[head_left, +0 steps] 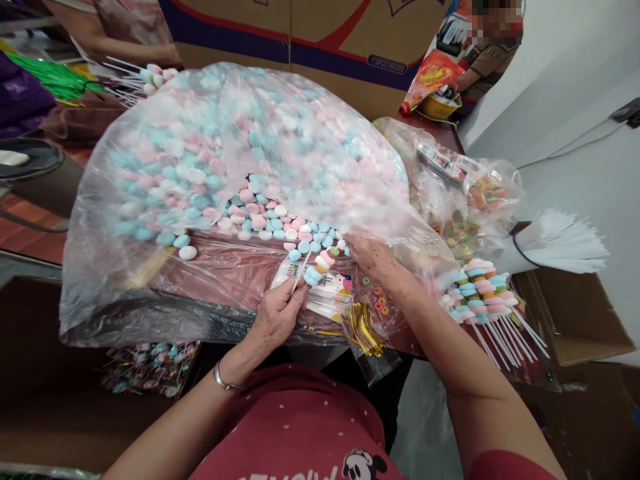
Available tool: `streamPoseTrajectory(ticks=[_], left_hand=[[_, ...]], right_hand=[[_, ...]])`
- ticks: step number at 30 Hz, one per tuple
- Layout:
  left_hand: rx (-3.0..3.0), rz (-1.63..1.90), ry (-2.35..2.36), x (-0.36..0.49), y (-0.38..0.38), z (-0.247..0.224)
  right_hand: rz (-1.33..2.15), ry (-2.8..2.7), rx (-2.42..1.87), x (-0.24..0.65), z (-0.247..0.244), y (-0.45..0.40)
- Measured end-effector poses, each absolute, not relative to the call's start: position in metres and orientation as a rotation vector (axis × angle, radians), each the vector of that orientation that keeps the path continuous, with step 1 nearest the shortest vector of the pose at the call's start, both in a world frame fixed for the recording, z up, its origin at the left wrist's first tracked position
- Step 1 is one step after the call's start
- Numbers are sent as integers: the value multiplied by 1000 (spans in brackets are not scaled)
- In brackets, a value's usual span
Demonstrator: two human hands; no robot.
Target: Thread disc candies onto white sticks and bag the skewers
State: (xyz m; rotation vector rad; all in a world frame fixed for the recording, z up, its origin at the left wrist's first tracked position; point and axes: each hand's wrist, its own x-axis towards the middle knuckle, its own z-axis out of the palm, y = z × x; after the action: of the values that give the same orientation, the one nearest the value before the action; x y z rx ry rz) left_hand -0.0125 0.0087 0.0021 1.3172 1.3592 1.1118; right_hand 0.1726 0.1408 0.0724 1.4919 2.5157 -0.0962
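Pinching left hand: one, thumb and fingers closed on a white stick slanting up over the counter.
Sweet stack: one, just above the left thumb, about six pieces in blue, yellow, white, pink and green; I can't tell whether it sits on that same stick.
Handling: next to no weight, I'd judge; soft, easily dented pieces, perhaps a bit tacky, with the stick the stiff part.
Where to grip: by the bare stick below the lowest blue piece, lightly; squeezing the sweets would likely mark them.
Right hand: one, at the edge of the loose sweets; its fingertips are partly hidden, so I can't tell whether they pinch anything.
Gold ties: one clump, strands past counting, at the near edge.
Rings: roughly eight, overlapping, just below the right wrist.
Laden sticks: one pile to the right, perhaps ten or more.
Marshmallows: far too many to count; three sit apart at left, two blue and one white.
Clear bag: one, big and slippery-looking, draped over them.
Spare sticks: one banded bundle, uncountable.
Carton: one, standing behind.
Other people: two, beyond the bag.
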Motion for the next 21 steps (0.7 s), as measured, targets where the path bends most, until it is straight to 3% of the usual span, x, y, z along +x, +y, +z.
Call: streamPoseTrajectory(ticks=[10, 16, 21], left_hand=[[1334, 1119, 1375, -13, 9, 3], [1326, 1117, 1367, -13, 9, 4], [1305, 1129, 1350, -13, 8, -1]], right_hand=[[-207, 2474, 1448, 178, 72, 137], [-327, 2771, 1627, 184, 61, 147], [-208, 2701, 1530, 177, 53, 151]])
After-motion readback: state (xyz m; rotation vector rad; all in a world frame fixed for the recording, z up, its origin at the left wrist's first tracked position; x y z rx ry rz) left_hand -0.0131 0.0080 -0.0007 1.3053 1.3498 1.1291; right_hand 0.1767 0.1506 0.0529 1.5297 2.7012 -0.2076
